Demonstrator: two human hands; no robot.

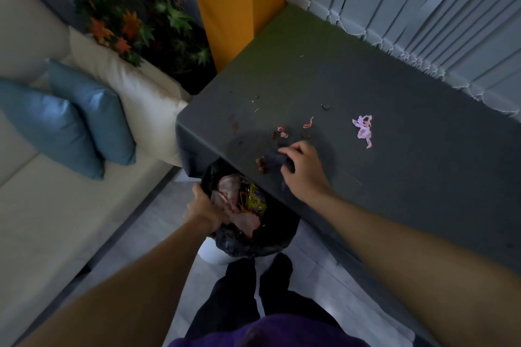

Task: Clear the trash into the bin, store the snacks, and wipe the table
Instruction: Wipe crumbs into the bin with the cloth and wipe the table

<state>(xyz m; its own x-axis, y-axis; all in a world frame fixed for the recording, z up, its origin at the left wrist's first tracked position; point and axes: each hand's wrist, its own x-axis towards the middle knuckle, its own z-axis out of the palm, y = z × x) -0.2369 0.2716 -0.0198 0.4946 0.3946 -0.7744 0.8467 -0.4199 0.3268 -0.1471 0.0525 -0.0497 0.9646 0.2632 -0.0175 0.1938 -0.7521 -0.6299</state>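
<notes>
Nearest you, your left hand (201, 210) grips the rim of the bin (253, 245), fingers curled over its black liner, and holds it tucked under the tabletop (366, 205) edge. The bin already holds crumpled pinkish waste and a yellow wrapper (255, 198).

Just above the bin, your right hand (303, 170) is bunched on a dark cloth (275, 159), fingers curled round it and pressing it to the tabletop close to the edge. A few brown bits sit at the cloth's bin-side end.

This looks like the sweeping step: trash and wiping done together, with crumbs dragged over the edge into the bin.

Just beyond the cloth, away from the bin, lie small red peelings (282, 132). Farther out are a brown crumb (325, 106) and, well off toward the blinds, a pale pink scrap (363, 128).

Your next move likely calls for reaching past the peelings and pulling them back toward the bin. Keep the bin's mouth right under the edge so nothing drops to the floor. The pink scrap probably needs its own longer reach.
</notes>
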